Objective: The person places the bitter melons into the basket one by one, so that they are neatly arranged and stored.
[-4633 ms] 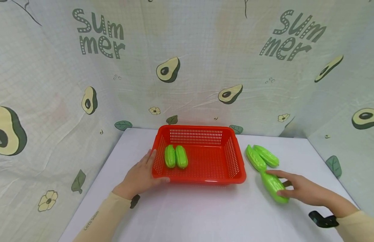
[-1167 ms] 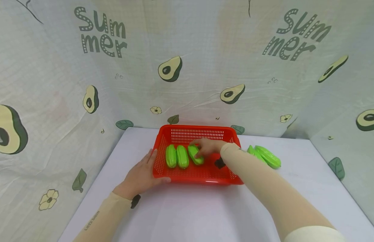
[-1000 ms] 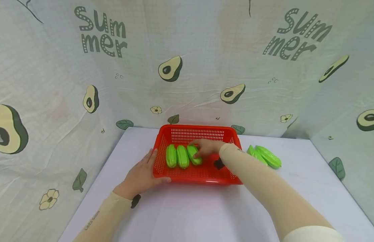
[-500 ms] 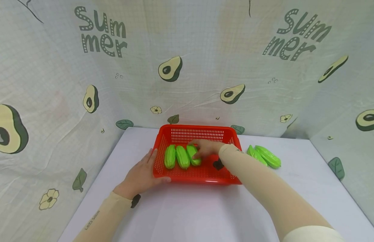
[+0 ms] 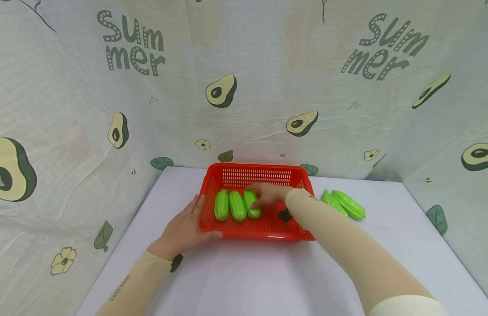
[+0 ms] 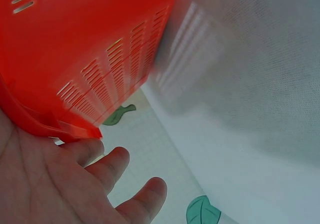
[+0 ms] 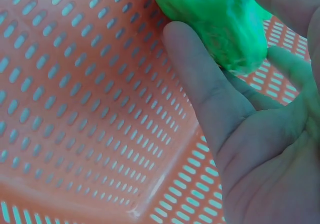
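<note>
In the head view a red plastic basket with slotted walls stands on the table. My left hand rests against its left front corner, fingers extended; the left wrist view shows the palm by the basket's rim. Inside, three bright green ribbed gourds lie side by side: a left gourd, a middle gourd and a right gourd. My right hand reaches in from the right and holds the right gourd between thumb and fingers. Close up, the right wrist view shows that gourd within the fingers.
Two more green gourds lie outside on the right, a nearer gourd partly behind the right sleeve and a farther gourd. A printed cloth hangs behind and beside the white table.
Earlier my right hand was on a gourd at the right of the table; that gourd is now in the basket. Lately it has shifted slightly left, against the middle one. My left hand stays put.
</note>
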`<move>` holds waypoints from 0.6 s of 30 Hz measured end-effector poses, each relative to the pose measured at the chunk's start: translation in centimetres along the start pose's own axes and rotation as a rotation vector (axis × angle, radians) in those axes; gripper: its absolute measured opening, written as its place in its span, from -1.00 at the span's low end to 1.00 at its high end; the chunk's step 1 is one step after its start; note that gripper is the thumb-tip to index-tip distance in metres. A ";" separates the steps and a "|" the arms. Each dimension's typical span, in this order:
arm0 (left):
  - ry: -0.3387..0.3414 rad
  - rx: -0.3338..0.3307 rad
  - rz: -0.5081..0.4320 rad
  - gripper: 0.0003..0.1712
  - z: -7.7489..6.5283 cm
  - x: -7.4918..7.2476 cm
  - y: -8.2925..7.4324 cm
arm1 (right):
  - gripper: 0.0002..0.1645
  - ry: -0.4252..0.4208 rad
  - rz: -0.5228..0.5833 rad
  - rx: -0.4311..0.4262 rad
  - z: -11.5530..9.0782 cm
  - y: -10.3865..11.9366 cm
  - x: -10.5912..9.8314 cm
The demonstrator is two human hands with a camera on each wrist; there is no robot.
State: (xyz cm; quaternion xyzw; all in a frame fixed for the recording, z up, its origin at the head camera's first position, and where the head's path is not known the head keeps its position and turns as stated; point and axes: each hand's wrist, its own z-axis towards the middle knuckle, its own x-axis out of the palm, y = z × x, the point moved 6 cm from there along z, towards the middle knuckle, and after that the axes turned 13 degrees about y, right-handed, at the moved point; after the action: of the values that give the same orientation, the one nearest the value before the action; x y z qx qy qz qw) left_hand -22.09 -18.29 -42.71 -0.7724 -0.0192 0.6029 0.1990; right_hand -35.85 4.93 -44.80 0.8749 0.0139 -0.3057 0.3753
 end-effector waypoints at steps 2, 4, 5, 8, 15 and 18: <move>-0.002 0.000 0.000 0.50 0.1 0.1 0.1 | -0.11 0.011 0.000 0.005 -0.2 0.0 0.0; -0.003 0.004 0.000 0.51 0.1 0.2 0.1 | -0.11 0.020 0.003 0.012 -0.5 0.0 -0.1; -0.004 0.004 0.000 0.51 0.1 0.2 0.2 | -0.11 0.024 0.010 0.015 -0.6 0.1 -0.1; -0.003 0.010 0.001 0.53 0.2 0.4 0.3 | -0.10 0.027 0.017 0.027 -1.1 0.1 -0.2; 0.001 0.008 -0.004 0.54 0.2 0.3 0.2 | -0.17 0.029 -0.101 0.055 -2.0 0.0 -0.7; 0.003 0.005 -0.011 0.54 0.2 0.2 0.2 | -0.18 0.039 -0.114 0.046 -2.6 0.0 -1.1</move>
State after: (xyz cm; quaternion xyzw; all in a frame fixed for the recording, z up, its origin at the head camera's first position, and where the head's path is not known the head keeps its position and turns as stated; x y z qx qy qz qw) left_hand -22.21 -18.36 -43.03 -0.7728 -0.0216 0.6005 0.2044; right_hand -35.34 6.89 -42.78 0.8869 0.0640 -0.3097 0.3367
